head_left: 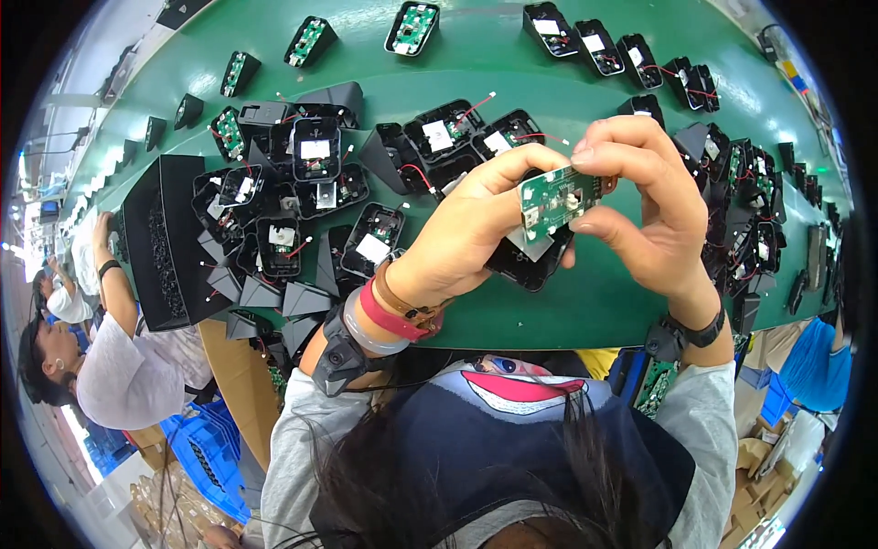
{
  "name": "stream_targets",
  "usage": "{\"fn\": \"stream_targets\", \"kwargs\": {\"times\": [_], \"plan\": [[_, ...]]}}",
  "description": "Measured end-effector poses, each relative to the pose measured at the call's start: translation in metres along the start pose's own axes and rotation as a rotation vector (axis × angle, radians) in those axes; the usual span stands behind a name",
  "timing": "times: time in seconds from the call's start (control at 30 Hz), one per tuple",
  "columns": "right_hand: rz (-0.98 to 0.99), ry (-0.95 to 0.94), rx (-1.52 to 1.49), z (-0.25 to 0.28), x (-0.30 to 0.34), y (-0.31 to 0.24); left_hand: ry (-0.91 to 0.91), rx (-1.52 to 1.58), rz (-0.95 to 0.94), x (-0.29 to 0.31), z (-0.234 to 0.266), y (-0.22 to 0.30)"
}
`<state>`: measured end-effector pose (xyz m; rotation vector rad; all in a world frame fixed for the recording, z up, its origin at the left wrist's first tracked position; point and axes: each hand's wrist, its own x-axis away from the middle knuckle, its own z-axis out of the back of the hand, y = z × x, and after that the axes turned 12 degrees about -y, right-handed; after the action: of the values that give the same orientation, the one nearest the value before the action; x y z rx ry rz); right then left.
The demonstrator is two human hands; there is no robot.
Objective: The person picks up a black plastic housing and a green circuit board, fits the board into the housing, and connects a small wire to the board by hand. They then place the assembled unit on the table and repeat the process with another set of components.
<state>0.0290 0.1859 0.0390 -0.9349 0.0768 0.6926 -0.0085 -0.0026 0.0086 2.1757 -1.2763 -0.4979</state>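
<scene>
My left hand (466, 220) is closed around a small black plastic housing (529, 267), whose open side shows beneath a green circuit board (553, 203). The board stands tilted above the housing, its left edge against my left hand. On the board's right end, the fingers of my right hand (654, 197) are closed, with thumb below and fingertips at the upper corner. A small white connector (574, 199) sits on the board's face. My fingers hide part of the housing and the board's right end.
Black housings (315, 151) with red wires crowd the green table (457, 320) left of and beyond my hands. Another cluster (745, 210) lies right, and a row of housings with boards (413, 29) runs along the far side. A black foam-lined box (169, 242) stands left, near another person (119, 366).
</scene>
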Motion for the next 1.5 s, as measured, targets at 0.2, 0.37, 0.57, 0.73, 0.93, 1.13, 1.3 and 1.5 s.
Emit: {"fn": "stream_targets", "kwargs": {"times": [0.2,0.37,0.57,0.73,0.93,1.13,1.3,1.5], "plan": [[-0.106,-0.030,-0.045,0.008,-0.003,-0.007,0.010,-0.221,0.012,0.001,-0.005,-0.002],[-0.133,-0.111,-0.037,0.015,0.001,-0.012,-0.039,-0.356,0.038,0.002,0.001,-0.004],[0.052,-0.272,0.166,0.015,-0.007,-0.018,0.025,-0.125,-0.075,-0.001,-0.001,-0.010],[-0.205,-0.117,-0.019,-0.004,0.003,-0.024,-0.093,-0.098,-0.032,0.003,-0.001,0.001],[-0.164,-0.057,0.039,-0.008,0.010,-0.022,-0.104,-0.181,-0.021,0.005,-0.009,0.001],[-0.117,-0.122,-0.015,-0.002,0.013,-0.017,-0.108,-0.086,0.063,0.004,-0.008,0.004],[-0.096,-0.162,-0.096,0.005,0.019,-0.013,-0.158,-0.079,0.055,0.002,-0.005,0.000],[-0.186,-0.004,-0.014,-0.003,0.018,-0.031,-0.154,-0.341,-0.021,0.003,-0.003,0.002]]}}
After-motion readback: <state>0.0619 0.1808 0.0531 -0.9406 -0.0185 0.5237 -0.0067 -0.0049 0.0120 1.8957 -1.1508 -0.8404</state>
